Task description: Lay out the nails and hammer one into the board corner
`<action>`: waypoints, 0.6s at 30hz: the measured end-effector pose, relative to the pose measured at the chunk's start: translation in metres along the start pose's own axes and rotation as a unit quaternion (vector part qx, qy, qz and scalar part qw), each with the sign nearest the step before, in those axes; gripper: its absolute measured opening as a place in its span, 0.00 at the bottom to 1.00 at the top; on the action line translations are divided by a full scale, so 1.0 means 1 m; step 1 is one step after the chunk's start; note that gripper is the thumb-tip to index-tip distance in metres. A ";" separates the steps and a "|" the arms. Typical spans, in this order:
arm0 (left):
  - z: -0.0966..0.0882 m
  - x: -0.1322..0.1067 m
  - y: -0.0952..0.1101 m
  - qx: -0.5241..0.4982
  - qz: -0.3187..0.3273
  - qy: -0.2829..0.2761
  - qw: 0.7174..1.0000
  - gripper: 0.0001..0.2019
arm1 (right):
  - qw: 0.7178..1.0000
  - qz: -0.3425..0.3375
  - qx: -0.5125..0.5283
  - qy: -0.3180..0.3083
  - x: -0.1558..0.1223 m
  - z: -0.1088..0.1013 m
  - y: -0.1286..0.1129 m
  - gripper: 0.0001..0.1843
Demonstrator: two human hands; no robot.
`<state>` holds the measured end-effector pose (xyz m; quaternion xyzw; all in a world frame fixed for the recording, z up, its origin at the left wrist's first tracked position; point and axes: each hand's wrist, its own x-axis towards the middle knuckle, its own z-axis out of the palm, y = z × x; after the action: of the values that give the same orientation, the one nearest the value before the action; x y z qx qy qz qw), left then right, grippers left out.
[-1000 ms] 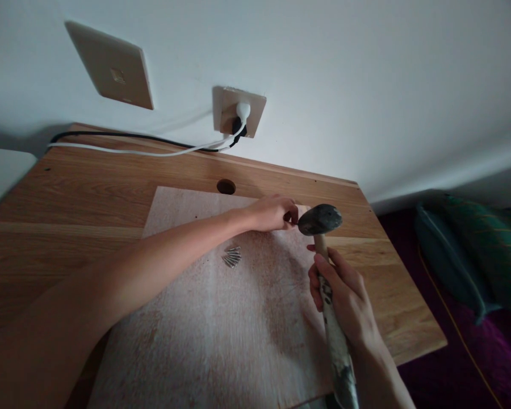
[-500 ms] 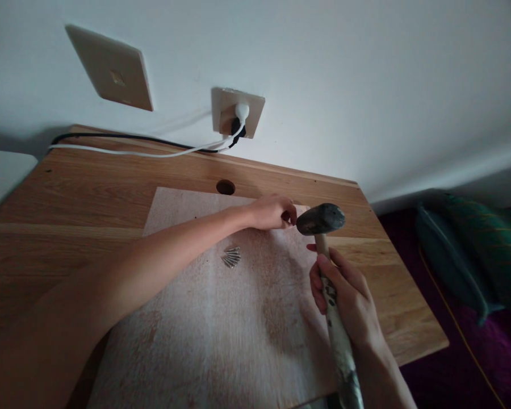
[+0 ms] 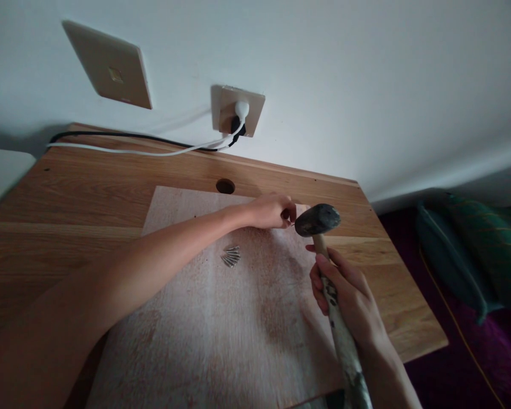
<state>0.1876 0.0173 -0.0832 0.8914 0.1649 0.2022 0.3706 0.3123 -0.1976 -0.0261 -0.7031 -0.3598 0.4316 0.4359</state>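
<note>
A pale plywood board (image 3: 221, 318) lies on a wooden desk (image 3: 68, 193). My left hand (image 3: 271, 211) reaches to the board's far right corner, fingers pinched together on something small, probably a nail, too tiny to make out. My right hand (image 3: 349, 301) is wrapped round the wooden handle of a hammer (image 3: 317, 220). The hammer's dark head hovers just right of my left fingertips, almost touching them. A small heap of several nails (image 3: 230, 257) lies on the board, below my left wrist.
A round cable hole (image 3: 225, 186) is in the desk behind the board. A wall socket (image 3: 237, 111) holds a white and a black plug, their cables running left along the desk's back edge. A blank wall plate (image 3: 109, 65) hangs upper left. Green cushions (image 3: 481, 255) lie at right.
The hammer head has dipped slightly and shifted a little left, closer to my left fingertips. My left hand stays pinched at the same spot.
</note>
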 end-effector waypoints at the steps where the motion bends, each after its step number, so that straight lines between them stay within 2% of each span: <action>1: 0.000 0.000 0.000 0.001 0.003 0.005 1.000 0.12 | 1.000 0.000 0.006 0.000 -0.001 0.000 0.000 0.24; 6: 0.002 0.000 -0.003 -0.003 0.030 0.012 0.999 0.08 | 0.999 -0.027 0.029 0.016 -0.003 0.000 -0.002 0.23; 10: 0.001 0.000 -0.004 0.004 0.024 0.006 1.000 0.10 | 1.000 -0.011 -0.006 -0.002 -0.001 0.001 -0.003 0.25; 18: 0.000 0.000 -0.005 -0.012 0.024 0.001 1.000 0.10 | 1.000 -0.017 -0.010 0.018 0.000 0.002 -0.002 0.24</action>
<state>0.1866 0.0205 -0.0872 0.8905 0.1411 0.2141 0.3759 0.3105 -0.1967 -0.0247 -0.7089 -0.3680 0.4082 0.4421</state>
